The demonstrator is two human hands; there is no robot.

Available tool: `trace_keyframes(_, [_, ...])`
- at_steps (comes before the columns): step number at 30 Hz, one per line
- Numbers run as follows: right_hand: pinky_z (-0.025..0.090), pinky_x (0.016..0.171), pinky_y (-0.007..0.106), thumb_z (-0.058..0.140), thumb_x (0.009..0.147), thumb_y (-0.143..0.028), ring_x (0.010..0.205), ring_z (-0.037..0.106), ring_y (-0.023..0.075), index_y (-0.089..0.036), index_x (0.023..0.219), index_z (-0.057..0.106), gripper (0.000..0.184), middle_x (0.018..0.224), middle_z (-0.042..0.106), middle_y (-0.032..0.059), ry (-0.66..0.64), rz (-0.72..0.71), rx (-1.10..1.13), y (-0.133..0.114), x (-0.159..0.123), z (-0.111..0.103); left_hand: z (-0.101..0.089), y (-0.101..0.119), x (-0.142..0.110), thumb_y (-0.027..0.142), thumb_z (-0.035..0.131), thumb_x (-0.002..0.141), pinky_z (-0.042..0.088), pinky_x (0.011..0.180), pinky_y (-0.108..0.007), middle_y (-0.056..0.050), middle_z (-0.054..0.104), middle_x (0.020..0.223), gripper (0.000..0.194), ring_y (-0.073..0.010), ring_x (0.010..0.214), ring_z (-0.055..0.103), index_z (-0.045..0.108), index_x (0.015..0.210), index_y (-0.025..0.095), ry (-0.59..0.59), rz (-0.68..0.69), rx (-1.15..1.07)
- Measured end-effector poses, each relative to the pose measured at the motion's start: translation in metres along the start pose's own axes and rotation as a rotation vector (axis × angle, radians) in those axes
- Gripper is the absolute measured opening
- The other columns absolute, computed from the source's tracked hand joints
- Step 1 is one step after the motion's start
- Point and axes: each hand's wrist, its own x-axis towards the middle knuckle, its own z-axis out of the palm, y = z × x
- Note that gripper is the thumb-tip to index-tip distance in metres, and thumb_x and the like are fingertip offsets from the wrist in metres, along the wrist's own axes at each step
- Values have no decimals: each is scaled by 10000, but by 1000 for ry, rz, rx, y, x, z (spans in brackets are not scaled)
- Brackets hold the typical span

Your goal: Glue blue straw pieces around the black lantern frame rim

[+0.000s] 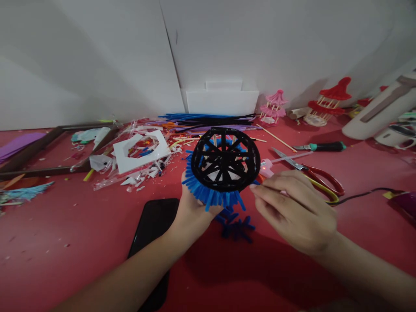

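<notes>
A red, smooth-topped table (42, 242) bears a black rectangular phone (156, 216), short fuzzy blue stem pieces (238, 229), red-and-yellow-handled metal scissors (320, 177), and a green-and-black-handled tool (326, 147). Long fuzzy blue, black and purple stems (208, 120) lie near the wall, beside mixed scraps, possibly plastic and paper.

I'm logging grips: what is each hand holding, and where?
The left hand holds the black-and-blue craft piece from below, under its blue fringe. The right hand is at a small blue strand; whether it pinches this cannot be told.
</notes>
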Motion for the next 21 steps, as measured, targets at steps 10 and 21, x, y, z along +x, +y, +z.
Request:
trace_keyframes(10, [603,809,318,843,784,-27,865,686,179,-164,873,779,175,893,728,57,52,-65,-6,11,7,-4,-2,-2,3,287,885,658,566,1022,-573,-118,735,1196,494,-367,1147,706,591,1051,239,-91,-113,-38])
trace_keyframes(21, [617,785,313,858,755,-9,862,690,166,-145,893,772,212,902,733,40,78,-73,6,10,2,-1,-6,-6,-1,291,904,660,564,1035,-589,-110,728,1238,563,-355,1134,706,576,1115,244,-121,-126,-23])
